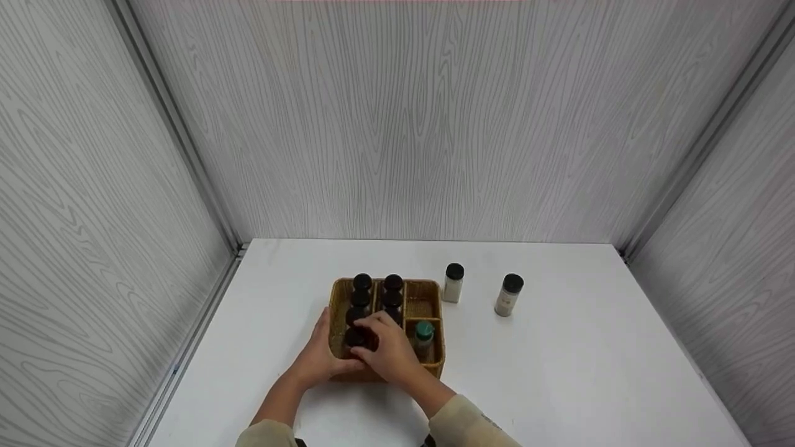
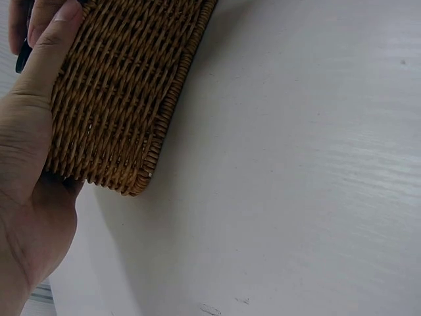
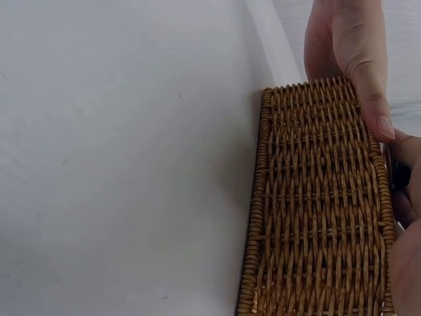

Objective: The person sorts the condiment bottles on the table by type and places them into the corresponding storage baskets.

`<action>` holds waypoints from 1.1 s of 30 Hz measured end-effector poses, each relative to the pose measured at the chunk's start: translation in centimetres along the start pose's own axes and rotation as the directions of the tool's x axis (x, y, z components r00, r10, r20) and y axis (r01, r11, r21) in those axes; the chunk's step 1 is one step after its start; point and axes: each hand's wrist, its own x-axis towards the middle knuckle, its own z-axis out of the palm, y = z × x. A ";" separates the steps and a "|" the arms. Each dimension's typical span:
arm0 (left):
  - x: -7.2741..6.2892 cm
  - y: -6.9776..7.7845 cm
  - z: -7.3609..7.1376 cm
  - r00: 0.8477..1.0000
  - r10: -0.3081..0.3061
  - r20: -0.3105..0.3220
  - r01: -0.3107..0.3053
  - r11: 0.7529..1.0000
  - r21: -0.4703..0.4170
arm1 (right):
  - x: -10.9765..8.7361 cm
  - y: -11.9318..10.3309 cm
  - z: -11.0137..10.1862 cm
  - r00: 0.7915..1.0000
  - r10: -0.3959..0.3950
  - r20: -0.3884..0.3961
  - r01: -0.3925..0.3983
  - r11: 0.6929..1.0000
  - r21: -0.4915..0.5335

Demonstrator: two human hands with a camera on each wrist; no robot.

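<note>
A brown wicker basket with dividers stands on the white table. My left hand grips its front left corner, the thumb along the front and the fingers on the left side. Over the left compartment, my right hand pinches a black-capped spice jar at the front of the row. More black-capped jars stand behind it, and others fill the middle compartment, partly hidden by my right hand. A green-capped jar is in the front right compartment. Both wrist views show mainly the basket's woven front wall.
Right of the basket, a black-capped jar with pale contents stands close to its back corner. Another labelled one is farther right on the white table. Grey wood-grain panels rise at the back and both sides.
</note>
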 end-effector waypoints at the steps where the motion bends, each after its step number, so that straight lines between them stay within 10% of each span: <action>1: 0.0 0.0 0.0 1.000 0.003 -0.002 -0.003 1.000 0.003 | 0.0 0.0 -0.1 1.000 0.005 -0.003 -0.005 1.000 0.011; 18: 0.0 -0.1 0.0 1.000 -0.004 0.008 0.004 1.000 0.000 | -0.5 0.7 -0.7 0.991 -0.002 -0.136 0.041 0.958 0.283; 33: 0.1 0.0 0.1 1.000 -0.004 0.003 0.004 1.000 0.001 | -1.6 1.3 -3.2 0.997 0.035 -0.063 -0.003 0.889 0.459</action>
